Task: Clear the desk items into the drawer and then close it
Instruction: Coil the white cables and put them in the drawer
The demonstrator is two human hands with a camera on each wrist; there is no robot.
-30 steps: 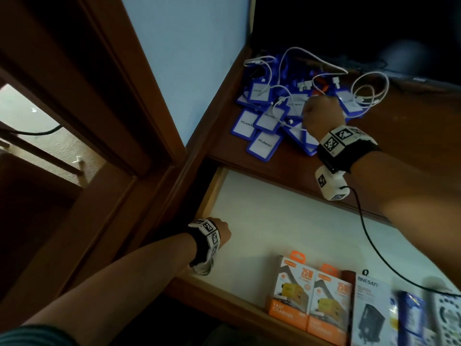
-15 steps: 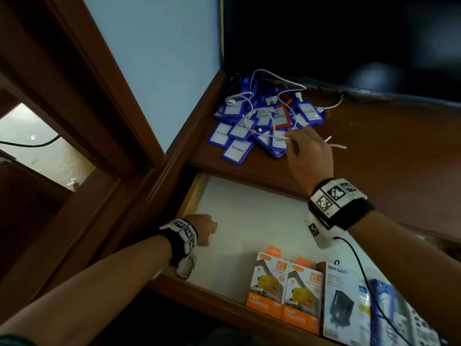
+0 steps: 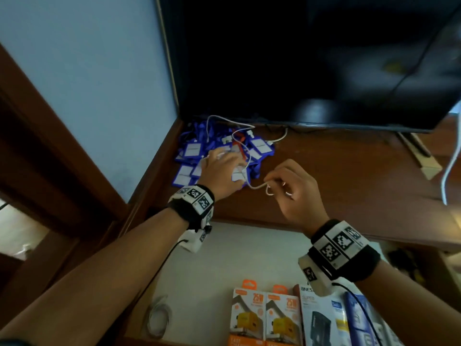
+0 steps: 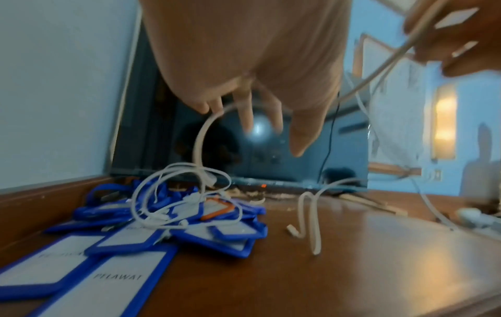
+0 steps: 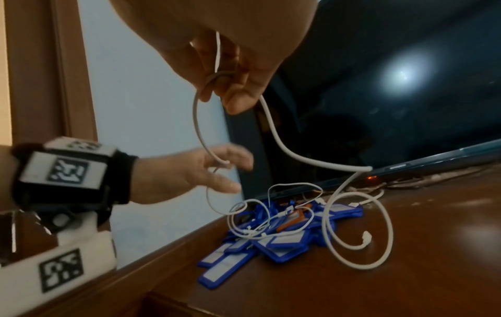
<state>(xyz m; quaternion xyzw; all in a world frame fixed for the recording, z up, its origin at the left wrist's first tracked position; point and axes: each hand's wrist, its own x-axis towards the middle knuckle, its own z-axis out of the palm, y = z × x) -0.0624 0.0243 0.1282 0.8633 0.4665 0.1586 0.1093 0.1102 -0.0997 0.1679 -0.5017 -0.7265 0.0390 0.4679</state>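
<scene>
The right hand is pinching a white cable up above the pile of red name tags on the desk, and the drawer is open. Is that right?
Almost. The name tags are blue, not red; only one orange-red piece shows among them. The right wrist view shows it best. The rest holds: the right hand pinches the white cable above the pile on the desk, and the drawer is open.

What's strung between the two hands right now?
A white cable hangs from the right hand to the left hand, above the blue tags. The right wrist view shows it.
</scene>
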